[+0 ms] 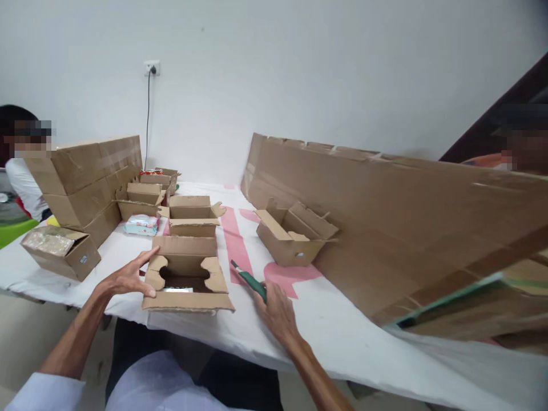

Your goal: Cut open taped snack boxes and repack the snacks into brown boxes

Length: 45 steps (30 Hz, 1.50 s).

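Note:
An open cardboard box point(188, 302) stands on the table in front of me with its flaps spread. Something white and flat point(177, 290) shows inside it, too little to name. My left hand point(132, 275) grips the box's left side, thumb on the near flap and fingers toward the far flap. In my right hand point(276, 308) is a green utility knife point(252, 283), fingers wrapped around its handle. Its tip points up and left, apart from the box, over the cloth.
More open boxes point(194, 228) stand beyond, near a soft pack of wipes point(141, 225). A taped carton point(62, 251) and stacked cartons point(89, 177) are at left. Another open box point(291, 242) sits at right before a tall cardboard panel point(385, 228). People are at both sides.

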Tool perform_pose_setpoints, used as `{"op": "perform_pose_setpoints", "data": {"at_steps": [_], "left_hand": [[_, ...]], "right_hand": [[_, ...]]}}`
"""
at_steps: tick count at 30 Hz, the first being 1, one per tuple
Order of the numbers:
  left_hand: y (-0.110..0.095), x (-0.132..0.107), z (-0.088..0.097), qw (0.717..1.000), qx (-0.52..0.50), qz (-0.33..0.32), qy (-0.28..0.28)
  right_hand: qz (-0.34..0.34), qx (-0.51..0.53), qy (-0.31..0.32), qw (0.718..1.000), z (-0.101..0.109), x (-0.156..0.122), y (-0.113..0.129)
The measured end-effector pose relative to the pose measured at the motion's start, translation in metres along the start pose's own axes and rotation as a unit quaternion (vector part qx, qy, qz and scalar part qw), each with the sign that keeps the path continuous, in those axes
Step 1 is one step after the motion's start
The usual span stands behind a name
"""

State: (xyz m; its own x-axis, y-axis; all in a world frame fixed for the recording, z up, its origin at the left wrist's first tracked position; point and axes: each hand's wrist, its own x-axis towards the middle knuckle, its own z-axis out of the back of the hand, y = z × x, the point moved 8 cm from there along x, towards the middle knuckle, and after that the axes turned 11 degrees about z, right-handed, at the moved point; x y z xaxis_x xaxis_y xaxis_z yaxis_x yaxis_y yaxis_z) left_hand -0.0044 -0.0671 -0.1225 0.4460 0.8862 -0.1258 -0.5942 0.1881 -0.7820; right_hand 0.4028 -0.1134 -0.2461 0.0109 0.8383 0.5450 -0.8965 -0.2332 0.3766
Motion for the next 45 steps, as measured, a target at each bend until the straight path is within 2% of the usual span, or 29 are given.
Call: {"op": "perform_pose_setpoints", "data": {"at_steps": [3, 5, 7, 10, 12, 14, 17, 20, 23, 25, 28, 31, 34, 37, 39, 41, 45], "left_hand": [[0.001, 0.002, 0.0, 0.999, 0.048, -0.024, 0.001], [0.003, 0.005, -0.001, 0.997, 0.066, -0.043, -0.005], [0.006, 0.008, -0.002, 0.996, 0.078, -0.048, -0.012], [0.006, 0.011, -0.007, 0.993, 0.102, -0.044, -0.031], [-0.001, 0.007, -0.015, 0.991, 0.118, -0.05, -0.048], [-0.01, -0.002, -0.025, 0.988, 0.131, -0.057, -0.063], [-0.018, -0.022, -0.039, 0.985, 0.14, -0.045, -0.093], [-0.021, -0.04, -0.046, 0.983, 0.139, -0.033, -0.116], [-0.03, -0.048, -0.047, 0.978, 0.146, -0.044, -0.143], [-0.037, -0.046, -0.046, 0.968, 0.165, -0.022, -0.187], [-0.047, -0.037, -0.048, 0.941, 0.218, 0.053, -0.254], [-0.053, -0.027, -0.05, 0.925, 0.239, 0.098, -0.28], [-0.05, -0.024, -0.035, 0.95, 0.147, 0.074, -0.266], [-0.034, -0.028, -0.011, 0.978, -0.003, 0.07, -0.197], [-0.026, -0.033, 0.003, 0.984, -0.048, 0.065, -0.156], [-0.028, -0.037, 0.013, 0.988, -0.024, 0.029, -0.151], [-0.036, -0.039, 0.018, 0.969, 0.117, -0.046, -0.212]], "right_hand": [[-0.008, -0.037, 0.032, 0.999, -0.015, -0.003, 0.0], [-0.02, -0.022, 0.035, 0.999, -0.012, 0.007, 0.004], [-0.031, 0.026, 0.007, 0.999, 0.0, 0.024, 0.019], [-0.007, 0.123, -0.042, 0.992, 0.021, 0.05, 0.068], [0.037, 0.143, -0.018, 0.989, 0.027, 0.062, 0.112], [0.067, 0.121, 0.019, 0.99, 0.028, 0.066, 0.147], [0.08, 0.083, 0.043, 0.992, 0.028, 0.061, 0.167], [0.084, 0.099, 0.014, 0.991, 0.035, 0.055, 0.16], [0.091, 0.149, -0.011, 0.985, 0.042, 0.052, 0.151], [0.098, 0.164, -0.013, 0.982, 0.043, 0.052, 0.151], [0.118, 0.151, -0.003, 0.982, 0.042, 0.049, 0.158], [0.123, 0.123, 0.026, 0.985, 0.035, 0.044, 0.163], [0.113, 0.115, 0.049, 0.986, 0.029, 0.043, 0.161], [0.095, 0.155, 0.045, 0.982, 0.03, 0.049, 0.156], [0.065, 0.209, 0.054, 0.974, 0.031, 0.056, 0.148], [0.028, 0.281, 0.067, 0.957, 0.029, 0.062, 0.137], [-0.023, 0.387, 0.052, 0.92, 0.025, 0.07, 0.114]]}}
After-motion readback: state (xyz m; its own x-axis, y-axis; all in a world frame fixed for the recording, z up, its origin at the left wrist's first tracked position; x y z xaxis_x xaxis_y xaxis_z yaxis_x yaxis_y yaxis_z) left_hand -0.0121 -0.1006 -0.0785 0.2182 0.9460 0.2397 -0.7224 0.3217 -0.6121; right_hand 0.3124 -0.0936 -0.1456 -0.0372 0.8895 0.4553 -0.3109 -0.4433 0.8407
